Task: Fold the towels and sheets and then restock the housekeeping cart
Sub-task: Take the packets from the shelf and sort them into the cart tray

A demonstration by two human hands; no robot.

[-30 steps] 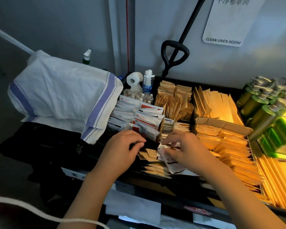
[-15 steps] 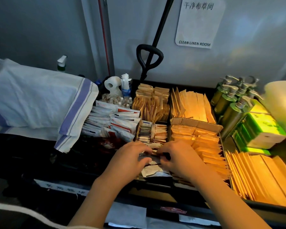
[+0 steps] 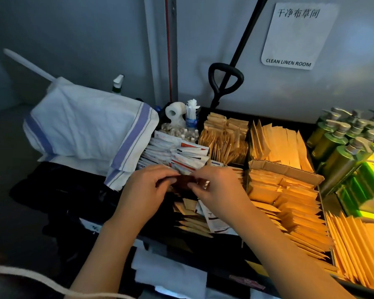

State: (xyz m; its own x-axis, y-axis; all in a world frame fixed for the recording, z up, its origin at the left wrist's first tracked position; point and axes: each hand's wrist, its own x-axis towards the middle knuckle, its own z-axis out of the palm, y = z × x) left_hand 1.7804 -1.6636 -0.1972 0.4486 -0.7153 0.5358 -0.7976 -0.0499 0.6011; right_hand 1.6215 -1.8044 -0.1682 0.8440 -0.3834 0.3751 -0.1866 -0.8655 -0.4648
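Note:
The housekeeping cart's black divided top tray (image 3: pixel 276 120) is packed with small supplies. My left hand (image 3: pixel 146 190) and my right hand (image 3: pixel 221 188) meet over its front middle compartment, fingertips pinched together on a small dark brown bundle of packets (image 3: pixel 187 182) held just above the tray. Under my hands lie loose kraft and white packets (image 3: pixel 194 214). A folded white towel with blue stripes (image 3: pixel 84 124) rests on the cart's left end, draped over dark fabric.
White-and-red sachets (image 3: pixel 179 152) sit behind my hands. Kraft envelopes (image 3: pixel 225 139) and a cardboard box of packets (image 3: pixel 285 190) fill the right compartments. Green pump bottles (image 3: pixel 341 143) stand far right. A toilet roll (image 3: pixel 174 114), spray bottle (image 3: pixel 118 83) and black handle (image 3: pixel 225 78) stand at the back.
My hands have risen off the loose packets and closed in on each other, now pinching a dark bundle between them. My view has shifted and swung back left.

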